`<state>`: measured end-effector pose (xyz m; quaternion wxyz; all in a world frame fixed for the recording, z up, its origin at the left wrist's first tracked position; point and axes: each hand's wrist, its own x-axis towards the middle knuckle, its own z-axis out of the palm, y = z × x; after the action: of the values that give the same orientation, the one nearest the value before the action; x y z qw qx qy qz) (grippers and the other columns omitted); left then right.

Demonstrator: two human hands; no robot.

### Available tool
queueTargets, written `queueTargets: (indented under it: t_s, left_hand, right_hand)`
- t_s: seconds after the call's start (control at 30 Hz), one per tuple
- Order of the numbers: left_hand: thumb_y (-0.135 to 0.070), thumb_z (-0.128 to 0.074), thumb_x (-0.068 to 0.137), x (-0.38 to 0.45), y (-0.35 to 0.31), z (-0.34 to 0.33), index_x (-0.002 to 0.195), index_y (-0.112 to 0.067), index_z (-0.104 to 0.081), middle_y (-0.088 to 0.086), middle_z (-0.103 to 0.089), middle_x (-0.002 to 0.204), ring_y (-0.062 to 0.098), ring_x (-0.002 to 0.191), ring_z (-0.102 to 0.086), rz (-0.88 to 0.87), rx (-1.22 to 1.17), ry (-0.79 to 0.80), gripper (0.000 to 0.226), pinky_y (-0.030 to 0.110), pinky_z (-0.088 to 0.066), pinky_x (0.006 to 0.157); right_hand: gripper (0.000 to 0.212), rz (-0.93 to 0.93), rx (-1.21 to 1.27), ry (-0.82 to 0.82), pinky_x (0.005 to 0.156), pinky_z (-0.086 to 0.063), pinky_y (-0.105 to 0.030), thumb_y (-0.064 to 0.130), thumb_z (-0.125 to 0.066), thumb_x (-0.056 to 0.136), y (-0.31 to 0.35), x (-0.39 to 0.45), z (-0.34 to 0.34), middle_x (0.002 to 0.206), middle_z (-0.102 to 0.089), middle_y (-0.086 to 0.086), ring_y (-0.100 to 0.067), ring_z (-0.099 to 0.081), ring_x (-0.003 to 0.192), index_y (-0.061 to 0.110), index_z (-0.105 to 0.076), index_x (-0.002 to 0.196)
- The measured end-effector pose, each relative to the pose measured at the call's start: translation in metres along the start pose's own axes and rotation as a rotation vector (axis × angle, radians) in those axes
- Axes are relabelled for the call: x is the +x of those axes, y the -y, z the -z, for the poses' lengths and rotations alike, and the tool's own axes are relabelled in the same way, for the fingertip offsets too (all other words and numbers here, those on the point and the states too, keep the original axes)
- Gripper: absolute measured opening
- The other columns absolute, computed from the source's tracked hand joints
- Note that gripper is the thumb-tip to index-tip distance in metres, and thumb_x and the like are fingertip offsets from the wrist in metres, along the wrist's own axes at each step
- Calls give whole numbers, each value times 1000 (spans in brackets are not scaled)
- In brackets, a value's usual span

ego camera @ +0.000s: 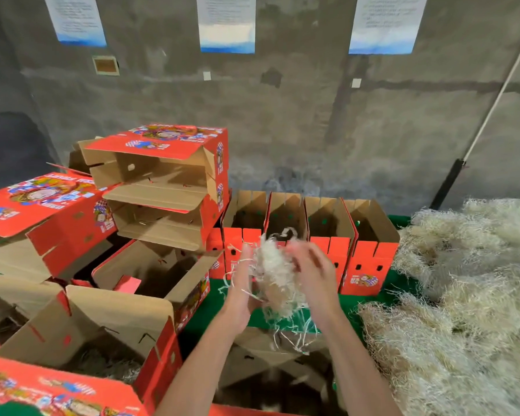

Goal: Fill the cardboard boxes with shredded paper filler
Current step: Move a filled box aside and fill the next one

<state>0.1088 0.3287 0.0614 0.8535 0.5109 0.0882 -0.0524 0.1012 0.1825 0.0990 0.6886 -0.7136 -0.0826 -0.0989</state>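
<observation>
A clump of pale shredded paper is held between both hands above the green table. My left hand presses its left side with straight fingers. My right hand is blurred and cups the clump from the right. Loose strands hang down over an open cardboard box right below my arms. A row of several open red boxes stands upright just behind my hands. A big heap of shredded paper filler lies on the right.
Red printed boxes are stacked on their sides at the left. Open boxes near the front left hold some filler. A concrete wall with paper sheets rises behind. A white pole leans at the right.
</observation>
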Motion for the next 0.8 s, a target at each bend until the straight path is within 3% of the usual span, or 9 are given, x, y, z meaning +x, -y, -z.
queueTargets:
  t_s: [0.1, 0.2, 0.27, 0.33, 0.4, 0.47, 0.53, 0.67, 0.8]
  left_hand:
    - [-74, -78, 65, -2, 1, -4, 136, -30, -55, -5, -56, 140, 23, 129, -54, -10, 107, -73, 87, 49, -37, 114]
    - [-51, -86, 63, -1, 1, -4, 148, -24, -35, 0, -54, 142, 26, 131, -51, 20, 10, -269, 103, 52, -36, 114]
    - [-45, -85, 64, -2, -1, -6, 153, -26, -30, 8, -57, 142, 29, 131, -53, -3, -145, -233, 106, 56, -35, 114]
    - [-47, -84, 67, -4, -3, -12, 151, -27, -34, 9, -59, 141, 27, 128, -57, -47, -165, -167, 100, 55, -37, 112]
    - [-57, -81, 70, -11, 0, -24, 148, -25, -36, 5, -57, 141, 23, 128, -56, -109, 36, -157, 95, 53, -39, 112]
    - [-70, -65, 81, -15, 6, -29, 140, -20, -40, 0, -53, 139, 21, 130, -48, -270, 561, -255, 81, 53, -36, 114]
    - [-81, -44, 83, -20, 12, -21, 138, -19, -41, -1, -50, 137, 20, 131, -42, -404, 904, -333, 83, 53, -33, 115]
    - [-81, -64, 68, -23, 12, -8, 153, -36, -27, -10, -41, 150, 13, 139, -38, -108, 566, -149, 103, 43, -28, 118]
    - [-53, -79, 63, -13, -5, 14, 131, -18, -60, 9, -67, 121, 28, 109, -68, 64, 243, 124, 78, 47, -56, 93]
  right_hand:
    - [12, 96, -47, 9, 70, -57, -37, 36, -63, 98, -6, -4, 2, 93, -74, 3, -17, -67, 79, 32, -74, 103]
    - [18, 72, 1, -294, 77, -53, -27, 49, -64, 94, -14, -7, 7, 96, -72, 10, -1, -65, 83, 35, -69, 104]
    - [53, -73, -46, -234, 90, -52, -37, 77, -54, 85, -18, -13, 3, 110, -68, 14, 11, -59, 90, 34, -61, 115]
    - [91, -327, -7, -48, 112, -36, -53, 95, -39, 75, -21, -21, -7, 144, -46, 17, 6, -45, 123, 36, -41, 145]
    - [103, -468, 199, 26, 120, -16, -60, 98, -41, 69, -24, -24, -12, 159, -27, 17, -13, -27, 146, 44, -21, 155]
    - [108, -455, 388, 14, 120, -17, -61, 94, -52, 64, -22, -24, -12, 159, -27, 18, -14, -29, 144, 42, -26, 155]
    - [104, -340, 451, -44, 119, -24, -59, 85, -66, 64, -17, -25, -14, 152, -39, 19, -10, -34, 140, 38, -35, 151]
    - [88, -200, 253, -204, 116, -36, -51, 57, -82, 75, -10, -21, -8, 143, -54, 5, -16, -49, 134, 28, -40, 146]
    - [39, -200, 313, -116, 99, -53, -47, 37, -81, 83, -18, -16, 3, 114, -74, 1, -18, -70, 109, 33, -68, 119]
